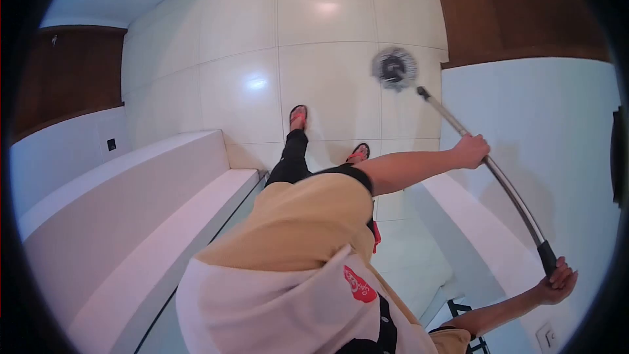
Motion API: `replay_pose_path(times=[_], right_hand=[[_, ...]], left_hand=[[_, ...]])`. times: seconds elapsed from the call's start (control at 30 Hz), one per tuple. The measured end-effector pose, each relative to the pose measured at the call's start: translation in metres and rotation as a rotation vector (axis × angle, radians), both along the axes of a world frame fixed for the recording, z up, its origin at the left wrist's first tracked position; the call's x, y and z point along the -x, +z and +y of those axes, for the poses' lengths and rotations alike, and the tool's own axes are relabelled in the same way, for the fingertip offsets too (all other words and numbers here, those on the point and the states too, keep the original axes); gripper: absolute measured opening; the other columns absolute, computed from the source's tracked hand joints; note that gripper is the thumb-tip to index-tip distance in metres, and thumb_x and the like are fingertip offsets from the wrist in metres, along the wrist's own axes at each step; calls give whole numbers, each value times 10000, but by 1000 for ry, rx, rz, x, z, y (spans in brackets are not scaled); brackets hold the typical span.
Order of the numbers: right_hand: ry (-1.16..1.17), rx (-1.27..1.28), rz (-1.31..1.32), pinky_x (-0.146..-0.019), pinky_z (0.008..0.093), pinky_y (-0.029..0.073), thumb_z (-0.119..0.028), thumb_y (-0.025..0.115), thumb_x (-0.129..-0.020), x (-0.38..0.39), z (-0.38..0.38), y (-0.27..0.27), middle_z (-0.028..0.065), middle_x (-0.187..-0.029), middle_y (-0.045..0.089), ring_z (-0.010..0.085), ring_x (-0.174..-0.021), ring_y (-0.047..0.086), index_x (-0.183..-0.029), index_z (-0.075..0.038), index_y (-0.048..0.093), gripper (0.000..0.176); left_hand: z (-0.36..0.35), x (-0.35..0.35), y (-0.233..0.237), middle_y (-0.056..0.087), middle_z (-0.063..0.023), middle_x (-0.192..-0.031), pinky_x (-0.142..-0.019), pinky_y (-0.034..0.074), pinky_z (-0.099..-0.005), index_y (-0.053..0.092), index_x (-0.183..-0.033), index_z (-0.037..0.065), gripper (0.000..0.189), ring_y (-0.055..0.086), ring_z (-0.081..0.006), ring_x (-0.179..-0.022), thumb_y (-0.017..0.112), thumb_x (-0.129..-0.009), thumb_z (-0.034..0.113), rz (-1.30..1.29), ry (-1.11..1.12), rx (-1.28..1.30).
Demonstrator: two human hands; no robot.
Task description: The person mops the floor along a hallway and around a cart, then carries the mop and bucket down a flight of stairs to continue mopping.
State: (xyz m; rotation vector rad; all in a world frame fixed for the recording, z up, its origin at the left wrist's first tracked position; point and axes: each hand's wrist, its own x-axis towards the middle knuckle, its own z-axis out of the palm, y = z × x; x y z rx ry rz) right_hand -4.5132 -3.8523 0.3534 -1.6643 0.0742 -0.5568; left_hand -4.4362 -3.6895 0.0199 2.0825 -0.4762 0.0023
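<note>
head view: grey, round-headed mop (505,182)

The upper right is being occupied by a brown panel (517,6), the wall (69,134) at left by a black fitting (111,144).

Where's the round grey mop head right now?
Head view, top, right of centre: mop head on the cream tiled floor, by the silver metal pole, left of the brown panel.

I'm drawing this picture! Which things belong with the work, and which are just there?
Working:
- pole, held by left hand and right hand
- mop head

Just there:
- black wall fitting
- white wall plate
- brown panel
</note>
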Motion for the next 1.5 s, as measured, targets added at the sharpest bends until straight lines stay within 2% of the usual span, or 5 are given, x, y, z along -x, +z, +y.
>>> replay_pose_path(times=[0.13, 0.27, 0.67, 1.13, 1.5], right_hand=[[838, -284, -18, -577, 312, 365, -185, 373, -823, -11, 34, -24, 13, -432, 294, 119, -409, 334, -586, -108, 321, 254], [620, 567, -397, -482, 328, 448, -230, 458, -759, 16, 193, -125, 131, -648, 516, 215, -517, 498, -727, 1, 503, 238], [1224, -150, 293, -386, 267, 289, -58, 551, -720, 39, 603, -323, 96, -487, 407, 138, -393, 373, -558, 10, 437, 209], [-40, 12, 155, -577, 337, 460, -44, 466, -761, 5, 122, -169, 78, -523, 450, 172, -510, 483, -951, -34, 444, 192], [-178, 46, -54, -443, 327, 320, -63, 383, -806, 54, 61, -107, 40, -376, 284, 121, -352, 291, -509, -81, 265, 320]], left_hand=[[135, 82, -8, 502, -82, -714, -592, 426, -391, 483, -705, 74, 193, 511, -272, -748, 621, -574, 112, 29, 143, 114], [336, 179, -70, 500, -86, -742, -612, 411, -376, 498, -759, 83, 317, 498, -296, -745, 669, -492, 73, 124, 409, -38], [734, 245, -197, 373, -154, -1201, -796, 405, -499, 461, -1098, 228, 484, 345, -316, -1143, 647, -651, 224, 725, 1099, -856], [227, -24, -117, 527, -157, -774, -749, 407, -437, 548, -763, 67, 226, 495, -341, -849, 593, -548, 12, 210, 245, -367], [-9, -81, -88, 488, -128, -924, -712, 464, -414, 534, -820, 73, 264, 427, -300, -992, 629, -577, 109, 177, -382, -284]])
